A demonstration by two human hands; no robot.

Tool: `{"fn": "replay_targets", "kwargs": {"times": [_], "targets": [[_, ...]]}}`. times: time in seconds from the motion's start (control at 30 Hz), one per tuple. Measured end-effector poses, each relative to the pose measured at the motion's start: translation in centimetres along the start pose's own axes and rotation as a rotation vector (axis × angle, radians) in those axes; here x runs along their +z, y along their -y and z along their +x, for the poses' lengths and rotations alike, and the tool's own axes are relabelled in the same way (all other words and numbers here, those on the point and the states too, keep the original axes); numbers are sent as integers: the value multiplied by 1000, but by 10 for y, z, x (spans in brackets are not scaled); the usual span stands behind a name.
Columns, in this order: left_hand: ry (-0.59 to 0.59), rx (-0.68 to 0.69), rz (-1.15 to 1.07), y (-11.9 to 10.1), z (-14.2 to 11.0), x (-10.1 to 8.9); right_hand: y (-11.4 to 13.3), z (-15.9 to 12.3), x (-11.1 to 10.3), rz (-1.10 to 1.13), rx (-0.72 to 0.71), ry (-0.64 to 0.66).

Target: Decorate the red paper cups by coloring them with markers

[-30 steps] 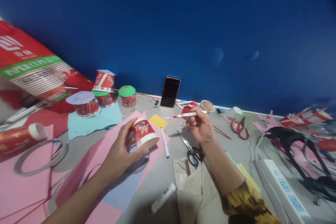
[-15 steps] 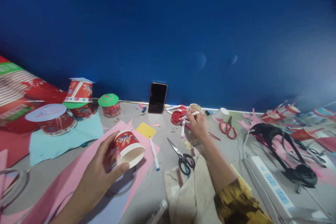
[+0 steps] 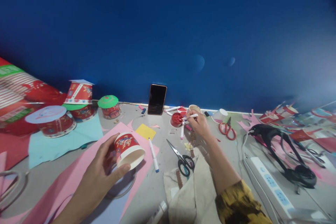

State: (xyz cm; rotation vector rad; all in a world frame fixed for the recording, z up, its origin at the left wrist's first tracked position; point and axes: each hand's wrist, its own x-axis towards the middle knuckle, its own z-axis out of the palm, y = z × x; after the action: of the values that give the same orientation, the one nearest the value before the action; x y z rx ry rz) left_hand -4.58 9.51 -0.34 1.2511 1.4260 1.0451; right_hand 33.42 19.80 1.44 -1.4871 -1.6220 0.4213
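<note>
My left hand (image 3: 103,168) is wrapped round a red patterned paper cup (image 3: 126,145), tilted so its white mouth faces down and to the right. Below the cup are pink paper (image 3: 78,178) and a roll of tape (image 3: 123,190). Further off, my right hand (image 3: 198,124) pinches a white marker (image 3: 193,116) beside a small red cup (image 3: 176,119). Another marker with a pink end (image 3: 182,130) lies under that hand. A white marker with a blue end (image 3: 153,155) and black-handled scissors (image 3: 185,162) rest between my hands.
A phone (image 3: 156,99) leans against the blue wall. Decorated cups with paper tops (image 3: 108,106) stand at left. Red-handled scissors (image 3: 228,129), a black headband-like device (image 3: 286,157) and a power strip (image 3: 271,183) lie at right, a cloth pouch (image 3: 194,196) in front.
My right hand and the marker have shifted slightly by the small red cup. My left hand keeps its hold on the paper cup, and the view has tilted a little.
</note>
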Motion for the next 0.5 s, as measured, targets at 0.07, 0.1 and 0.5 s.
{"fn": "replay_targets", "kwargs": {"times": [0.07,0.1,0.5], "targets": [[-5,-22,25,-3,0,1,1,1,-6,-2,4,19],[-6,-29,33,-4,-1,1,2,2,-8,-1,4,23],[12,-25,114,-7,-1,1,14,2,-15,54,-44,203]]}}
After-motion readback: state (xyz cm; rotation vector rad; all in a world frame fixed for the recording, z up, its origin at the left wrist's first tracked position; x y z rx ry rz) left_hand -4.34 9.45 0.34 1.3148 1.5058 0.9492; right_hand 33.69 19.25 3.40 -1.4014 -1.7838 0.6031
